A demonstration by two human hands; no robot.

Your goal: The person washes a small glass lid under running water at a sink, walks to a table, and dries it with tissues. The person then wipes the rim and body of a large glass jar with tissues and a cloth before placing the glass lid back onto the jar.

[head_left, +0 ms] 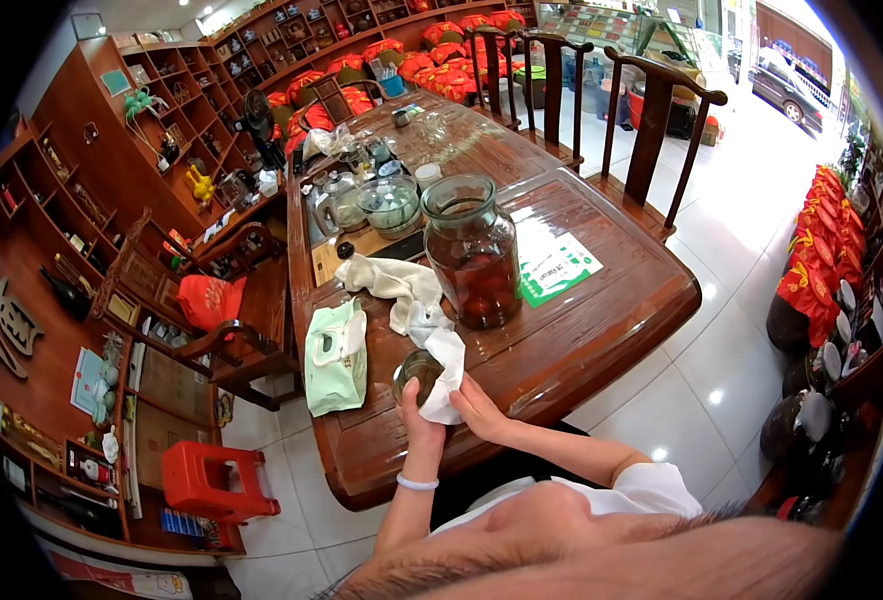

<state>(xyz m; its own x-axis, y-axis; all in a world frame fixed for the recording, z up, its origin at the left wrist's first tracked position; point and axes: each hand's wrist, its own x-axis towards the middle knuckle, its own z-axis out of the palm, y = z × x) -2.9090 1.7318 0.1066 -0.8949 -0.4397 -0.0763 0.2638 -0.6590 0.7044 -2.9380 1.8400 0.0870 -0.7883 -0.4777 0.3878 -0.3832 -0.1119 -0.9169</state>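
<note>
My left hand (423,415) is wrapped round a small dark glass jar or lid (419,370) at the table's near edge. My right hand (480,408) presses a white tissue (446,372) against its right side. Just beyond stands a large glass jar (473,255) with dark red contents in its lower part. A beige cloth (392,285) lies crumpled to the left of the big jar. The green and white wipes pack (337,358) rests on the table left of my hands. Right of the big jar is a green and white printed sheet (560,268).
Glass bowls (390,205) and tea things stand on a tray farther back on the table (602,330). Dark wooden chairs (652,125) line its right side. A red stool (220,482) is on the floor at left. Red-covered jars (820,260) stand at right.
</note>
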